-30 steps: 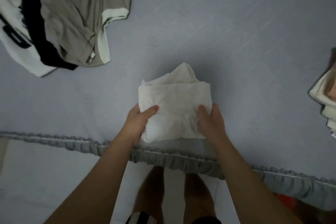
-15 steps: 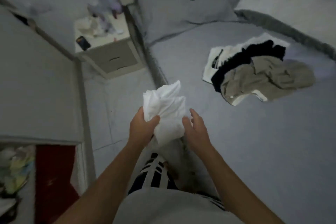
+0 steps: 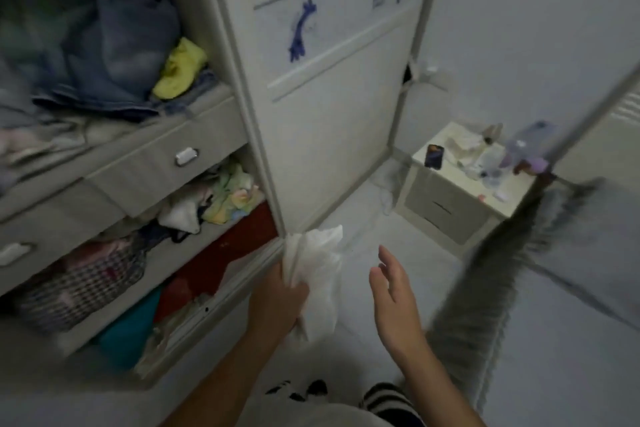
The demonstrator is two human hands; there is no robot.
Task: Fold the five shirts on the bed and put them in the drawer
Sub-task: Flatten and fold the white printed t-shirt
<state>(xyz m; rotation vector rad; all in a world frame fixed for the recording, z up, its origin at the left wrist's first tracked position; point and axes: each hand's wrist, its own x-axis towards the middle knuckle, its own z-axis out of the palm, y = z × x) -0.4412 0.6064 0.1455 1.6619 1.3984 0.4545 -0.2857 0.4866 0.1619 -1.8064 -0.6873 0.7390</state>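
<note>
My left hand (image 3: pixel 277 298) grips a folded white shirt (image 3: pixel 317 274), held upright in front of the open wardrobe. My right hand (image 3: pixel 394 295) hovers to the right of the shirt with fingers straight and holds nothing. The wardrobe has two drawers with pale handles, one at mid height (image 3: pixel 162 166) and one lower left (image 3: pixel 31 239), both closed as far as I can tell. The other shirts and the top of the bed are out of view.
Wardrobe shelves hold jeans (image 3: pixel 117 52), a yellow cloth (image 3: pixel 180 69), a checked basket (image 3: pixel 83 284) and folded clothes. The wardrobe door (image 3: pixel 329 97) stands just behind the shirt. A bedside table (image 3: pixel 460 198) with a phone and bottles is at right. The bed's grey frill (image 3: pixel 485 288) runs along the right.
I lifted the white shirt off the bed and turned left from the bed to the wardrobe. My right hand has let go of the shirt; only the left holds it.
</note>
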